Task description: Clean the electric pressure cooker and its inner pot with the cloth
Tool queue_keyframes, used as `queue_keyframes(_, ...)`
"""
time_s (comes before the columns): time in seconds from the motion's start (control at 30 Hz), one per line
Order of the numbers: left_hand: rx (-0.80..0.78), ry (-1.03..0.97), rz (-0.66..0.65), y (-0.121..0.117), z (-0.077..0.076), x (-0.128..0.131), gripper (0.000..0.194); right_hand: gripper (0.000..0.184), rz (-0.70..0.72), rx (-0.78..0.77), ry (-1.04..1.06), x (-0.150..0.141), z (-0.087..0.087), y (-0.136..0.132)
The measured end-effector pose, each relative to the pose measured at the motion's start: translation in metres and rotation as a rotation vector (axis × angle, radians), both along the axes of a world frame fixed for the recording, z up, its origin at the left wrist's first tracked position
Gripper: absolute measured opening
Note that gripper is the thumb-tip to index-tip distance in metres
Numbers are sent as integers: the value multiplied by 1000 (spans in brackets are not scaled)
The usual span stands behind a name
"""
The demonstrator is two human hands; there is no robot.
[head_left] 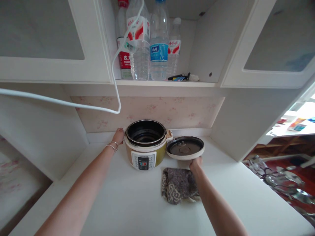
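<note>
Two bare hands at an opened electric cooker. The right grip (pixel 196 164), that of the bare right hand, appears to be grasping the near edge of a round, cream-rimmed lid (pixel 185 147) with a dark inner face; its fingertips are hidden beneath the rim. From this grip the lid extends forward and to the left, inner face upward, its longer visible axis running left to right. The left grip (pixel 119 135), that of the bare left hand, lies at the left side of a drum-shaped, cream and olive-gold electric cooker (pixel 145 149); its fingers are largely out of sight, so whether it is clenched or released cannot be told. The governing relation is lateral: the round, black, open-topped inner pot (pixel 146 132) lies just to the right of the left grip and, past the lid, to the left of the right grip. The right grip is the nearer to the lid, the left to the cooker. A small cream bracket (pixel 169 134) projects from the cooker toward the lid; whether it joins them is unclear. The cooker stands upright on a smooth white bench (pixel 128 203). A folded grey-brown patterned cloth (pixel 180 185) lies nearer the body than the right grip and to its left.
</note>
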State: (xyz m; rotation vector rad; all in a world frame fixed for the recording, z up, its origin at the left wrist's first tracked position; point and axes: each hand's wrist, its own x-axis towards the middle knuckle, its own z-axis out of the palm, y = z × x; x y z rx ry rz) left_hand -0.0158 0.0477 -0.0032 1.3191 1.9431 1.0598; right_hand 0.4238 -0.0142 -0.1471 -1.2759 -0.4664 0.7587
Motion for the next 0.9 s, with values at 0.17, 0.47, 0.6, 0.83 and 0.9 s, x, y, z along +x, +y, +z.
queue_keyframes(0.17, -17, 31, 7, -1, 2, 3, 47, 28, -105, -23, 139, 11, 7, -20)
queue_keyframes(0.47, 35, 356, 87, -10, 22, -2, 39, 35, -28, 73, 277, 16, 24, -85)
queue_keyframes(0.6, 73, 464, 37, -24, 41, 1, 36, 43, 139, 57, 289, 20, 34, -89)
queue_keyframes(0.83, -78, 407, -130, -51, 61, 42, 51, 49, 319, 56, 287, 16, 42, -69)
queue_keyframes(0.9, -107, 375, -93, -53, 62, 50, 52, 49, 337, 49, 286, 16, 42, -66)
